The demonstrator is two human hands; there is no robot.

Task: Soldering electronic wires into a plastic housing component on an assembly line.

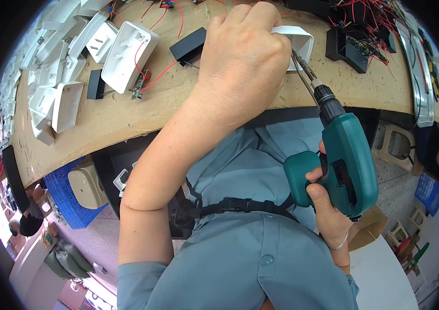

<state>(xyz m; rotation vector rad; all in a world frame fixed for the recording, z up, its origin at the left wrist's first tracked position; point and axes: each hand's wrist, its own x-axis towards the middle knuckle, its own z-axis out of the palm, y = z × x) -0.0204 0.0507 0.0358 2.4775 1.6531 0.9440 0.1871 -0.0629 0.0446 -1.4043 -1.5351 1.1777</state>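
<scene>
My right hand [329,213] is wrapped round the grip of a teal green soldering gun [358,155]. Its dark tip points away from me, into the opening of a white plastic housing [301,40] near the far side of the workbench. Just left of that housing, my left hand [245,54] is curled closed with its knuckles up. Its fingertips, and whatever they pinch, are hidden behind the hand. Beside its wrist lies a black box [188,46] with a red wire. Further left, a small green circuit board [138,87] with red wires lies against an open white housing [129,57].
White housings [54,67] are heaped along the left of the workbench [162,111]. More black boxes [347,51] with boards and tangled red wires [369,13] sit at the far right, beside a metal-edged tray [422,93]. A blue crate [69,194] stands below on the left.
</scene>
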